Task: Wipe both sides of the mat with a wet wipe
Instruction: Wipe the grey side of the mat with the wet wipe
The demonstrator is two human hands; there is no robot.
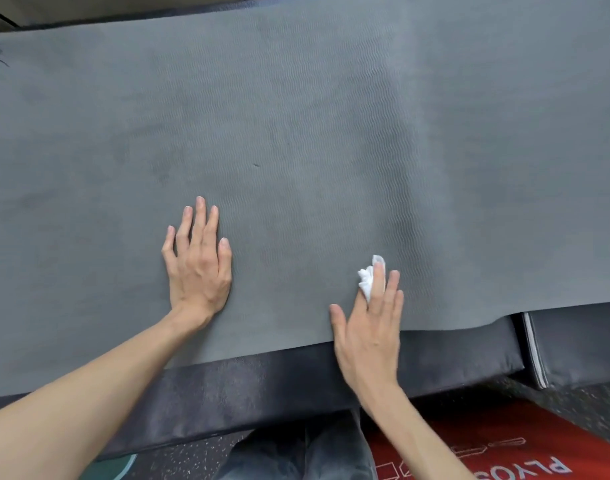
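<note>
A large grey textured mat point(314, 133) lies spread flat over a dark padded surface and fills most of the view. My left hand point(198, 258) rests flat on the mat near its front edge, fingers straight and together. My right hand point(369, 327) lies over the mat's front edge with straight fingers pressing a crumpled white wet wipe point(367, 277) against the mat. Only part of the wipe shows beyond my fingertips.
The dark padded bench point(262, 389) sticks out below the mat's front edge. A second dark cushion point(580, 344) sits at the right, with a gap between them. A red floor mat with white lettering point(504, 455) lies at the bottom right, beside my legs point(296, 455).
</note>
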